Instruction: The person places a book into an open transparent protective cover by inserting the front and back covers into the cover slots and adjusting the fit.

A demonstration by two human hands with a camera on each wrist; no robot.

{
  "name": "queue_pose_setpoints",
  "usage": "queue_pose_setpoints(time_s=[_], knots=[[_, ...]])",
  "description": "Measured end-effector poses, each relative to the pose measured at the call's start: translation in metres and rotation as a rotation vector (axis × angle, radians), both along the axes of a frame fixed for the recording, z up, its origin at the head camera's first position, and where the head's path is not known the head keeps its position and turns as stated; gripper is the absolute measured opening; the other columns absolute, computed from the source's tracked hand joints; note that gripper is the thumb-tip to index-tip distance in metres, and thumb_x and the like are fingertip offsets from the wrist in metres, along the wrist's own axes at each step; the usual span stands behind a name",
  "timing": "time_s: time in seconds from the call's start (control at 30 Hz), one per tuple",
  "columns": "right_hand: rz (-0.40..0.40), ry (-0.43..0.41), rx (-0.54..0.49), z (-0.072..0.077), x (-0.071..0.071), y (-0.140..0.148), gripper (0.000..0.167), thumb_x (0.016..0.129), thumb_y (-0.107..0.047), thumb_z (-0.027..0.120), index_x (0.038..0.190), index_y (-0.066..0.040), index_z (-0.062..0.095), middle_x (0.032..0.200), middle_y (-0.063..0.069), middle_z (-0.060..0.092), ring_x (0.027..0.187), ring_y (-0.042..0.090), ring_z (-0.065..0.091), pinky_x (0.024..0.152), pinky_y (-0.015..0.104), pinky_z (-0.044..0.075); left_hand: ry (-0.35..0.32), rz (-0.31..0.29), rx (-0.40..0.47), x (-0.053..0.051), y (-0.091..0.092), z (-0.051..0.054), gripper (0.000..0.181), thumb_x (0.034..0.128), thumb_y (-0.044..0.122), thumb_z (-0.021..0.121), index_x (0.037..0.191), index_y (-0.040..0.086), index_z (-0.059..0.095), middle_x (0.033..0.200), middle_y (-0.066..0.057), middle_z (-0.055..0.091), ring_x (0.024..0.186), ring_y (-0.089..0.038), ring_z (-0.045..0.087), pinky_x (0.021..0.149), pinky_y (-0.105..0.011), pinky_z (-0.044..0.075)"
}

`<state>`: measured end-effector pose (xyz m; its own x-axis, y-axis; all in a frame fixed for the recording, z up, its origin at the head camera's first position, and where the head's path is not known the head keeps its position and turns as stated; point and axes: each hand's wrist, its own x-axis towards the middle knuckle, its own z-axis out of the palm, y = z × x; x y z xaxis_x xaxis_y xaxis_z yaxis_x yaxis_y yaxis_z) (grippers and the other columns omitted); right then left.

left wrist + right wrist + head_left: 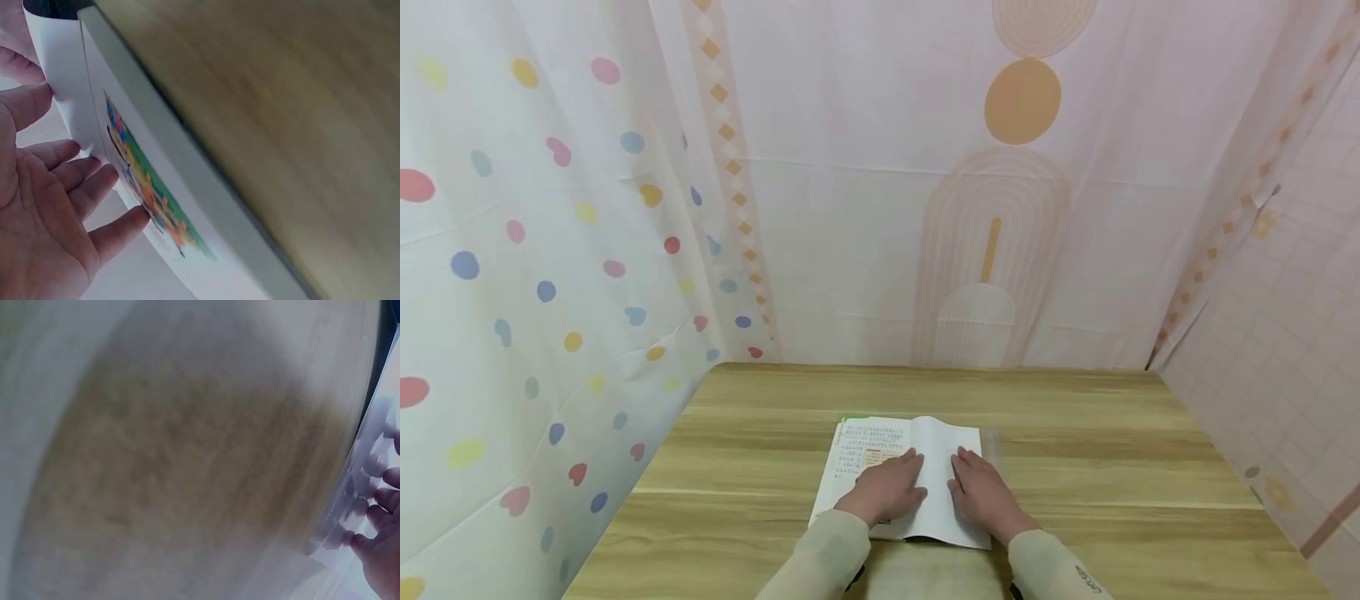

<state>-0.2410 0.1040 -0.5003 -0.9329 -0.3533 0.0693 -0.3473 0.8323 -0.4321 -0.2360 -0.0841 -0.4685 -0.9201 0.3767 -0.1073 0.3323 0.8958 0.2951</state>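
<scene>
An open book [936, 467] lies on the wooden table, its left page printed with text and its right page blank white. My left hand [887, 487] rests on the left page near the fold, covering part of the print. On the blank page lies my right hand [983, 493], fingers extended. In the left wrist view the left hand's fingertips touch the page beside a colourful printed picture [150, 187]. At the right edge of the right wrist view, the right hand [382, 550] touches the white page with spread fingers.
The wooden table [1075, 433] extends around the book on the far side and both sides. Behind it hangs a pale patterned curtain [850, 250], with a dotted curtain [587, 317] at the left. A clear cover edge [992, 446] sticks out at the book's right.
</scene>
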Motion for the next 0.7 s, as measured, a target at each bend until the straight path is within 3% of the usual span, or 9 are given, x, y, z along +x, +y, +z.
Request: queue_pose_setpoints(time_s=[0.13,0.33,0.7], knots=[[-0.011,0.038,0.041,0.0009,-0.0004,-0.0013,0.045,0.099,-0.016,0.057,0.135,0.01,0.053,0.144,0.026,0.048,0.136,0.04,0.041,0.112,0.054,0.029,0.008,-0.002,-0.007,0.0,0.0004,0.0004,0.054,0.0987,0.032,0.057,0.146,0.007,0.05,0.152,-0.01,0.045,0.135,-0.029,0.046,0.105,-0.052,0.04],[-0.05,0.067,0.118,0.0008,0.0002,-0.0047,0.043,0.097,-0.02,0.059,0.133,0.004,0.058,0.141,0.021,0.053,0.132,0.04,0.045,0.106,0.06,0.031,-0.036,0.003,0.03,-0.0025,-0.0027,0.0011,0.056,0.0964,0.03,0.062,0.145,0.007,0.05,0.15,-0.012,0.046,0.136,-0.031,0.045,0.107,-0.054,0.037],[-0.027,0.022,0.047,-0.001,-0.0007,-0.0033,0.045,0.098,-0.017,0.058,0.135,0.008,0.054,0.144,0.026,0.048,0.134,0.041,0.042,0.108,0.056,0.034,-0.057,0.03,0.029,-0.0002,-0.0017,-0.0047,0.057,0.0976,0.034,0.061,0.148,0.01,0.047,0.154,-0.01,0.041,0.142,-0.032,0.036,0.11,-0.066,0.024]])
